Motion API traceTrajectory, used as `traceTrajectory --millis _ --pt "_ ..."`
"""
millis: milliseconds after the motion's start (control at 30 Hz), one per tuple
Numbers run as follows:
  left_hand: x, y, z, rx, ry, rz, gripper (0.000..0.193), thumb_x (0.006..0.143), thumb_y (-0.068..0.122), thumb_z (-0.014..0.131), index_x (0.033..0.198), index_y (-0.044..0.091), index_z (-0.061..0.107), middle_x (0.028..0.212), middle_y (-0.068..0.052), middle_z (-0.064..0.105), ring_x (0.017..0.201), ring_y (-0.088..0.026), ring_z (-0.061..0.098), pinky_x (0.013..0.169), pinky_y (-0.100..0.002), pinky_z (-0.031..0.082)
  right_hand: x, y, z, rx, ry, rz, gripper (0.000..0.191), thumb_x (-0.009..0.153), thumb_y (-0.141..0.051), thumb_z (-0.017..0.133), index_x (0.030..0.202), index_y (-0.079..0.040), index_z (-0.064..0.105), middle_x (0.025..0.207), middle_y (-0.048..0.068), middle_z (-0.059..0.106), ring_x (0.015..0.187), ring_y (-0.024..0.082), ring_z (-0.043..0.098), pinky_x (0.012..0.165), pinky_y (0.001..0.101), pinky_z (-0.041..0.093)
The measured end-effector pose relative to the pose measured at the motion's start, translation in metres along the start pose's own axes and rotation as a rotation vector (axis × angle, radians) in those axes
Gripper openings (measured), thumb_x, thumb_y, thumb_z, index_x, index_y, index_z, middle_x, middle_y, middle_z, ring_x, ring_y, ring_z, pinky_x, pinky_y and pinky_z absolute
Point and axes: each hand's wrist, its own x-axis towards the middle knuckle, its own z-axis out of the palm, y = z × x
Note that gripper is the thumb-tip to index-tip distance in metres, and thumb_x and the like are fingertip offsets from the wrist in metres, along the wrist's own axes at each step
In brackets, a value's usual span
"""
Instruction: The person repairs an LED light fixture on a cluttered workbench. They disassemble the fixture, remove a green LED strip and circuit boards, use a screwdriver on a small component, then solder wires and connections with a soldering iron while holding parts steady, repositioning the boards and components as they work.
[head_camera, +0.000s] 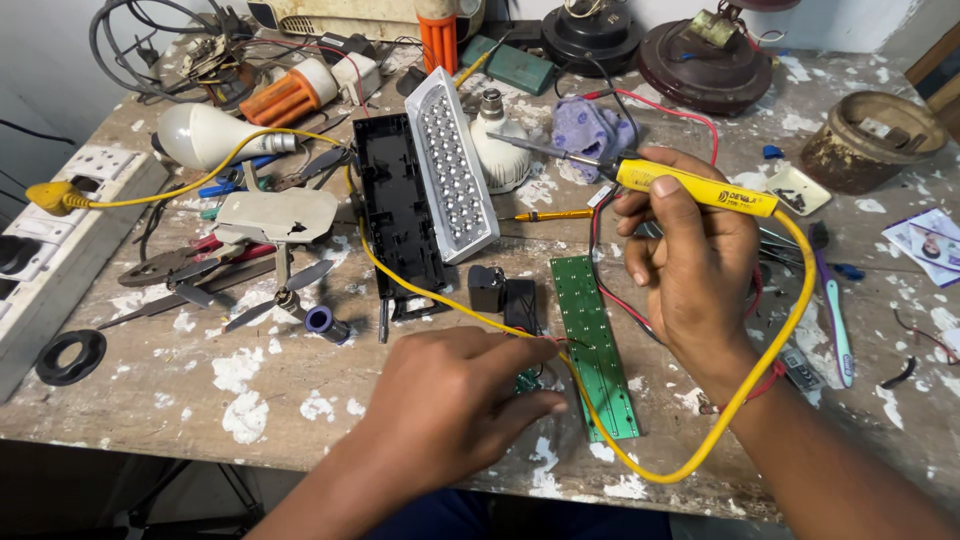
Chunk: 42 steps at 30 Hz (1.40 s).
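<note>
Person holds yellow soldering iron (690, 187) over green LED circuit board (594, 345) on cluttered counter (200, 380).
Right hand (690, 270) grip closed pen-style on iron, tip raised clear; left hand (450, 400) fingers pinched shut on small board (527, 381) beside it, apparently steadying its wires.

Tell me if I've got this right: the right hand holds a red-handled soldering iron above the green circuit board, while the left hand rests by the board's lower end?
Not quite: the head view shows the soldering iron in the right hand has a yellow handle, not red. The green circuit board and left hand are as you say.

Even, soft daylight, sharp focus, perhaps slight edge distortion.
</note>
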Motion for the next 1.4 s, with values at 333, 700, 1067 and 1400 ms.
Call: traceTrajectory --millis 333,700,1067,1400 --pt "0.015 0.003 0.039 -0.015 -0.138 0.232 0.033 0.086 0.031 0.079 0.109 0.007 0.076 0.076 -0.009 0.068 0.068 -0.032 0.067 0.058 -0.047 0.050 -0.005 0.000 -0.003 0.046 -0.038 0.001 0.031 0.108 -0.017 0.057 0.135 -0.002 0.059 0.098 0.009 0.067 0.078 0.008 0.059 0.050 0.0196 0.042" --pt "0.017 0.010 0.047 -0.030 -0.188 0.266 0.015 0.081 0.024 0.082 0.084 0.011 0.074 0.076 -0.006 0.062 0.076 -0.028 0.060 0.066 -0.042 0.049 0.000 -0.001 -0.024 0.232 -0.241 0.130 0.034 0.098 -0.012 0.059 0.129 0.003 0.061 0.099 0.010 0.066 0.080 0.007 0.058 0.053 0.0190 0.037" --pt "-0.004 -0.022 0.036 0.161 0.453 0.087 0.015 0.088 0.013 0.076 0.076 0.005 0.072 0.064 -0.006 0.062 0.054 -0.020 0.055 0.051 -0.034 0.039 0.018 0.010 -0.032 0.271 -0.289 0.146 0.032 0.097 -0.012 0.056 0.126 0.002 0.063 0.094 0.010 0.063 0.074 0.007 0.052 0.050 0.0191 0.031" --pt "-0.018 -0.073 0.036 0.093 0.784 -0.240 0.013 0.106 0.009 0.063 0.107 -0.004 0.067 0.093 -0.010 0.064 0.082 -0.017 0.058 0.077 -0.028 0.044 0.035 0.014 -0.041 0.293 -0.267 0.159 0.033 0.094 -0.013 0.058 0.123 0.001 0.062 0.093 0.008 0.061 0.075 0.008 0.052 0.050 0.0206 0.033"
